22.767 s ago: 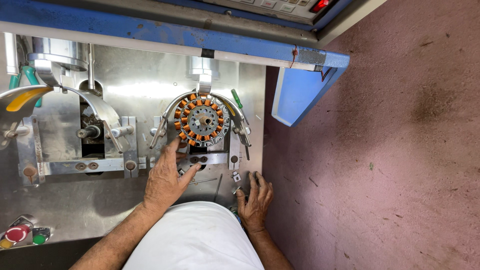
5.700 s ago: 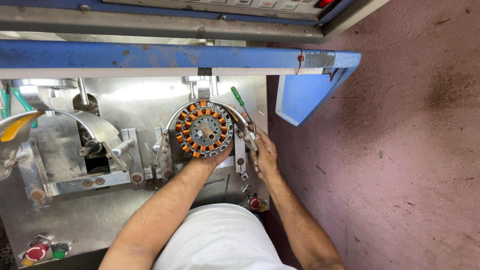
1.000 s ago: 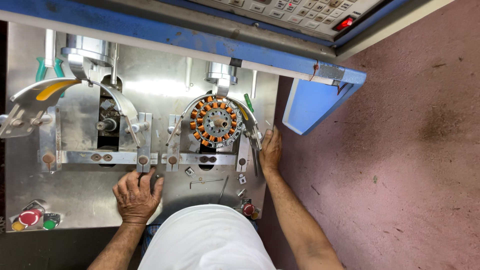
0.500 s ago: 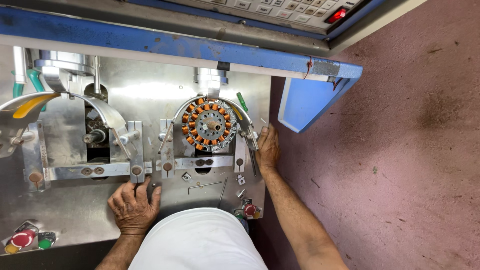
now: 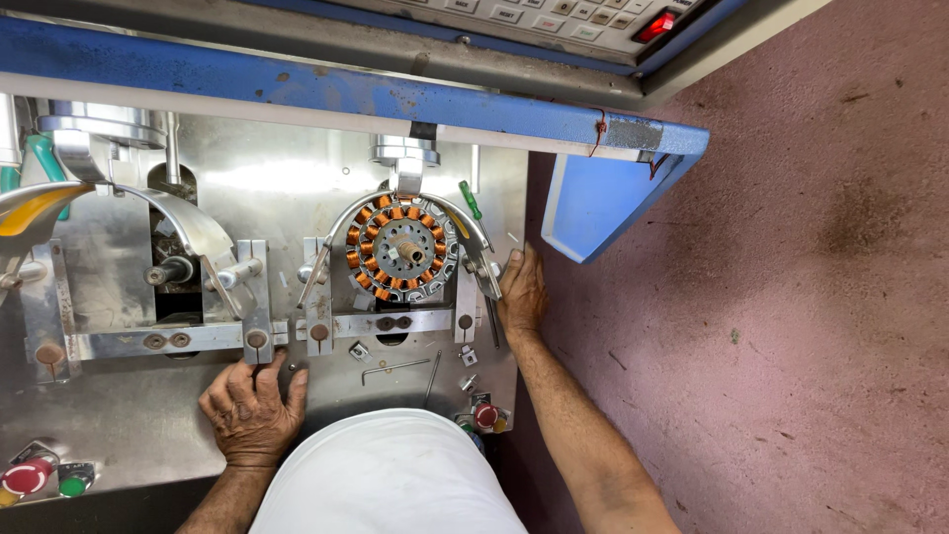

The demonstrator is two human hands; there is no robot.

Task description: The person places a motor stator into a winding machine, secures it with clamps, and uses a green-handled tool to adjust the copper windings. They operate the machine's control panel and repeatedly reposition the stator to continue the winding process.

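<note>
- A steel-topped machine counter [image 5: 119, 435] fills the left of the view from above, under a blue frame rail [image 5: 297, 89] with a keypad panel [image 5: 554, 20] at its top edge; bare reddish floor [image 5: 791, 346] lies to the right.
- Two winding stations sit side by side on the counter. The left station [image 5: 188, 267] shows an empty spindle between curved metal guards.
- The right station holds the stator [image 5: 400, 247], a round core ringed with copper-wound coils, seated on its spindle between two curved guide arms.
- The person's left hand [image 5: 252, 410] lies flat on the counter, fingers spread and empty, just below the clamp bar [image 5: 158, 341] of the left station.
- The right hand [image 5: 522, 292] rests open against the counter's right edge, fingertips touching the right guide arm beside the stator, gripping nothing.
- A blue bin [image 5: 603, 198] hangs off the frame just right of that hand.
- Small items: an Allen key [image 5: 393, 371] below the stator, a green-handled tool [image 5: 471, 200] above it, a red push button [image 5: 484, 415] near the person's body, and red and green buttons [image 5: 40, 482] at the lower left.
- To work well here, I judge both hands should stay clear of the coils and spindle.
</note>
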